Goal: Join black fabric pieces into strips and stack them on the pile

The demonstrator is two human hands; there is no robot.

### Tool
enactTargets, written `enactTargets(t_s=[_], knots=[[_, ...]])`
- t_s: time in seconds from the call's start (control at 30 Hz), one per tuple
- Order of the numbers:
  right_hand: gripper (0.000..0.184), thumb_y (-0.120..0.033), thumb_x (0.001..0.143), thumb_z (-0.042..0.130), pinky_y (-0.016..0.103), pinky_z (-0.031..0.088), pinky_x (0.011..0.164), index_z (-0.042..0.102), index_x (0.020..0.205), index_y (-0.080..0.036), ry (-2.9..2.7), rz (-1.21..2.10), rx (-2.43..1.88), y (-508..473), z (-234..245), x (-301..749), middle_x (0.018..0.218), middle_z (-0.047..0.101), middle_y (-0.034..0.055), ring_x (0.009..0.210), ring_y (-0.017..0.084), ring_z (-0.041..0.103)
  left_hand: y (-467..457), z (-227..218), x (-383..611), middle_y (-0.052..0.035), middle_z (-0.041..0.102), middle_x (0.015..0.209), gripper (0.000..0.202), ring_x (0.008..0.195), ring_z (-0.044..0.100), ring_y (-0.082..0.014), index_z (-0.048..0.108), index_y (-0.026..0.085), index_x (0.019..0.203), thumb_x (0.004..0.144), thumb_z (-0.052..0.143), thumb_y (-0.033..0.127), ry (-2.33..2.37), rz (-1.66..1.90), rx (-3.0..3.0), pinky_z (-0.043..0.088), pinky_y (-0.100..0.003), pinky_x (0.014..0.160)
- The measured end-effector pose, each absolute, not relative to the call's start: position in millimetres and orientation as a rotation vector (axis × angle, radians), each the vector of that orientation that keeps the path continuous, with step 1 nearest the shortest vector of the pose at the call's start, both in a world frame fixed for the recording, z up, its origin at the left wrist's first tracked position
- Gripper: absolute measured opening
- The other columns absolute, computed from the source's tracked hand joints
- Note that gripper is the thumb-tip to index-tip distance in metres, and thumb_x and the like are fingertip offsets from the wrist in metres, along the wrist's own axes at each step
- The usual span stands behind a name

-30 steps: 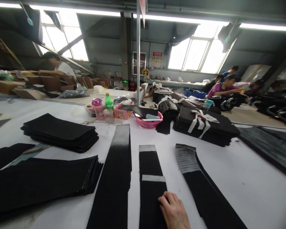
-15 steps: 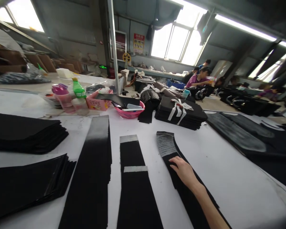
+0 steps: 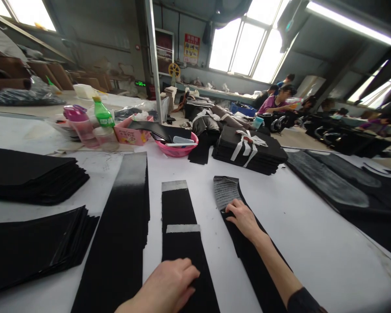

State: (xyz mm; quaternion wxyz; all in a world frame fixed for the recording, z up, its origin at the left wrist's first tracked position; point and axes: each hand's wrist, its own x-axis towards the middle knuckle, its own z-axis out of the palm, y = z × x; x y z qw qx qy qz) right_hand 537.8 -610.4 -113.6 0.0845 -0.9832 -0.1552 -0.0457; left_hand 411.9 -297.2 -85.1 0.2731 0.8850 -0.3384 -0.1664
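Observation:
My right hand [image 3: 241,219] lies on the right-hand stack of black fabric strips [image 3: 247,256], thumb and fingertips closed on its left edge just below the grey-coated far end. Over the middle black strips [image 3: 185,243], my left hand [image 3: 169,282] is loosely curled, with a gap between thumb and forefinger and nothing visible in it. Two pieces overlap there, each with a grey band across its far end. To the left of that hand runs a long, wide stack of black strips [image 3: 117,230], its far end greyish and shiny.
Stacks of black panels [image 3: 26,174] lie at the left. Behind the strips stand a pink basin [image 3: 174,151], a green bottle [image 3: 103,114], a pink box [image 3: 130,134] and a tied black bundle [image 3: 249,150]. Large black pieces [image 3: 342,187] cover the right side. People sit farther back.
My left hand has come into view from the bottom, over the middle strips. My right hand has shifted slightly up and left along its strip, its fingers now closed on the edge.

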Motion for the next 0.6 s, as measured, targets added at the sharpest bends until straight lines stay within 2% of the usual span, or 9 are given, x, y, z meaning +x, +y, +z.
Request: enactTargets(t_s=[0.17, 0.27, 0.37, 0.43, 0.53, 0.6], knots=[[0.022, -0.007, 0.078, 0.064, 0.038, 0.044, 0.087, 0.055, 0.091, -0.023, -0.573, -0.301, -2.899, -606.1, -111.6, 526.9, 0.109, 0.057, 0.0034, 0.105, 0.023, 0.052, -361.4, -88.5, 481.2, -0.0063, 0.060, 0.120, 0.039, 0.109, 0.059, -0.0203, 0.053, 0.021, 0.120, 0.083, 0.052, 0.008, -0.969, -0.193, 2.334, 0.047, -0.031, 0.095], [0.024, -0.004, 0.078, 0.061, 0.039, 0.043, 0.090, 0.053, 0.090, -0.023, -0.622, -0.357, -2.834, -608.4, -116.2, 522.6, 0.104, 0.060, 0.0032, 0.105, 0.022, 0.053, -401.4, -107.1, 515.2, -0.0096, 0.050, 0.136, 0.055, 0.127, 0.046, -0.0196, 0.042, 0.017, 0.134, 0.081, 0.043, 0.002, -1.004, -0.053, 2.293, 0.039, -0.033, 0.107], [0.022, -0.005, 0.078, 0.061, 0.037, 0.045, 0.086, 0.052, 0.087, -0.022, -0.538, -0.351, -2.809, -614.8, -120.2, 522.0, 0.087, 0.060, 0.0006, 0.089, 0.020, 0.056, -426.0, -129.2, 534.9, -0.0087, 0.048, 0.139, 0.060, 0.127, 0.046, -0.0173, 0.035, 0.017, 0.139, 0.081, 0.039, 0.002, -0.950, -0.030, 2.292, 0.040, -0.031, 0.107], [0.024, -0.007, 0.079, 0.062, 0.036, 0.046, 0.084, 0.053, 0.094, -0.022, -0.503, -0.335, -2.810, -620.1, -120.7, 524.4, 0.092, 0.060, 0.0013, 0.091, 0.020, 0.056, -432.0, -140.4, 539.7, -0.0101, 0.050, 0.137, 0.061, 0.124, 0.048, -0.0180, 0.033, 0.016, 0.141, 0.081, 0.038, 0.003, -0.915, -0.041, 2.316, 0.042, -0.032, 0.104], [0.034, -0.011, 0.080, 0.065, 0.038, 0.046, 0.086, 0.056, 0.110, -0.024, -0.525, -0.250, -2.852, -626.8, -119.2, 532.3, 0.109, 0.060, 0.0041, 0.104, 0.023, 0.054, -432.3, -148.6, 541.0, -0.0111, 0.051, 0.136, 0.060, 0.123, 0.050, -0.0191, 0.034, 0.015, 0.140, 0.082, 0.037, 0.004, -0.897, -0.044, 2.347, 0.045, -0.033, 0.101], [0.030, -0.015, 0.080, 0.067, 0.037, 0.047, 0.085, 0.060, 0.107, -0.025, -0.545, -0.183, -2.876, -629.5, -118.1, 538.5, 0.107, 0.061, 0.0038, 0.103, 0.023, 0.055, -431.5, -149.4, 542.0, -0.0110, 0.052, 0.134, 0.059, 0.121, 0.051, -0.0195, 0.035, 0.015, 0.139, 0.081, 0.036, 0.003, -0.899, -0.037, 2.372, 0.045, -0.033, 0.100]])
